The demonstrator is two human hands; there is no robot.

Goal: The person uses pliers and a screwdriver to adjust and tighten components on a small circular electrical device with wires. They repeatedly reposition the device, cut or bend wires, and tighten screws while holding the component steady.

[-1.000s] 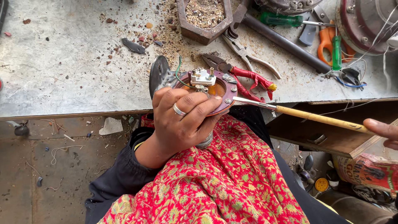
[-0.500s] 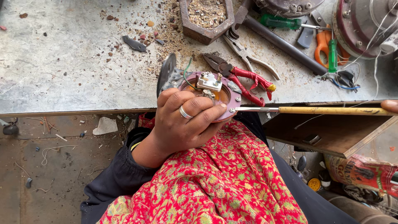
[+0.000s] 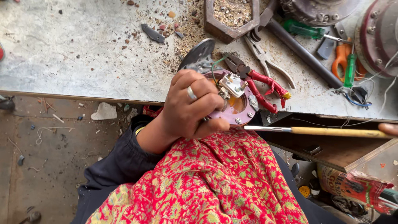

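My left hand (image 3: 188, 110), with a ring on one finger, grips a round purple plate (image 3: 242, 110) at the edge of the workbench (image 3: 83, 54). A small white switch block with wires (image 3: 232, 84) is mounted on the plate. A long screwdriver with a yellow wooden handle (image 3: 331, 132) lies nearly level, its metal tip reaching the plate just under my thumb. Only a fingertip of my right hand (image 3: 389, 128) shows at the right edge, on the end of that handle.
Red-handled pliers (image 3: 267, 85) lie just behind the plate, bare steel pliers (image 3: 265, 58) beyond them. A hexagonal tray of debris (image 3: 230, 18), a dark pipe (image 3: 302, 52), a green screwdriver (image 3: 306, 30) and orange scissors (image 3: 342, 58) crowd the back right. An open drawer (image 3: 331, 151) sits below.
The screwdriver has swung from slanting down to the right to nearly level. My right hand has slid almost out of view. My left hand keeps its hold on the plate.
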